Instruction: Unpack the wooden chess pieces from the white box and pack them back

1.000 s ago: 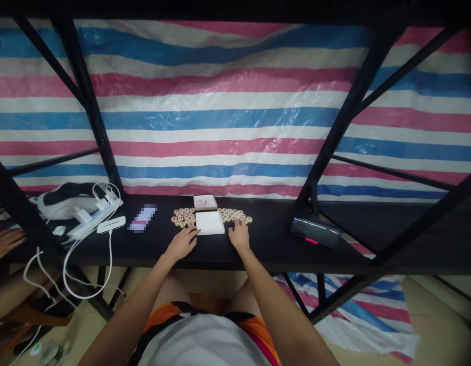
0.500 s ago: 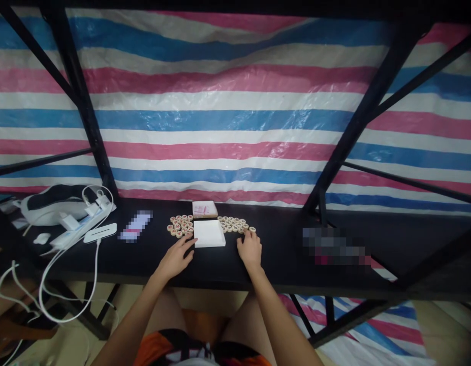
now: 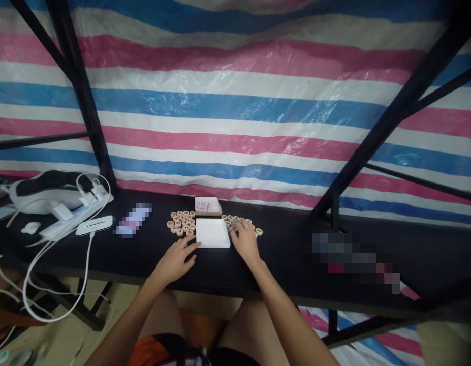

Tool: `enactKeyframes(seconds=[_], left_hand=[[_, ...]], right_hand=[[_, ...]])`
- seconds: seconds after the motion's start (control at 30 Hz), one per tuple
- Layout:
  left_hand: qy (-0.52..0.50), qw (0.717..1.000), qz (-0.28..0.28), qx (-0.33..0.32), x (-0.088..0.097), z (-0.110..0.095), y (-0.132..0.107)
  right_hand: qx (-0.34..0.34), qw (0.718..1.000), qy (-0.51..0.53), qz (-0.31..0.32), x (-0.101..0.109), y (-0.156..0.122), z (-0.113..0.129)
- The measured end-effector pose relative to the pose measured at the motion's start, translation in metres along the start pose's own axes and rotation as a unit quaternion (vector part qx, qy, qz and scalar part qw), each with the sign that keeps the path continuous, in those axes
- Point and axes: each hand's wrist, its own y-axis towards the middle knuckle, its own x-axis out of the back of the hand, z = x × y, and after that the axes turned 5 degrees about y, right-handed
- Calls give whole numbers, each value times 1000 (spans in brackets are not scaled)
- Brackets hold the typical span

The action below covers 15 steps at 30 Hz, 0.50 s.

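Note:
A white square box (image 3: 213, 233) lies on the black table (image 3: 281, 254) in front of me. A smaller box with a pink print (image 3: 208, 205) sits just behind it. Several round wooden game pieces lie in a left cluster (image 3: 181, 223) and a right cluster (image 3: 243, 224). My left hand (image 3: 177, 257) rests flat on the table, fingers spread, its tips touching the white box's near left corner. My right hand (image 3: 245, 242) reaches over the right cluster, fingertips on the pieces next to the box's right edge.
At the left stand a white power strip with chargers (image 3: 73, 216), a white device (image 3: 94, 224), looping cables (image 3: 48, 284) and a dark bag (image 3: 44, 188). Black frame bars (image 3: 77, 86) rise behind. A striped tarp (image 3: 235, 101) forms the back wall.
My right hand has moved forward from the table onto the right cluster of pieces. My left hand slid slightly back. The camera has tilted and shifted, so everything sits lower.

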Motion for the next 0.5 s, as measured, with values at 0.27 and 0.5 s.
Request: enactKeyframes(seconds=[0.27, 0.5], left_hand=[[6, 999, 40, 0, 2, 1, 1], [8, 999, 39, -6, 1, 2, 2]], right_hand=[[3, 971, -57, 232, -50, 136, 48], [-40, 951, -60, 299, -82, 173, 33]])
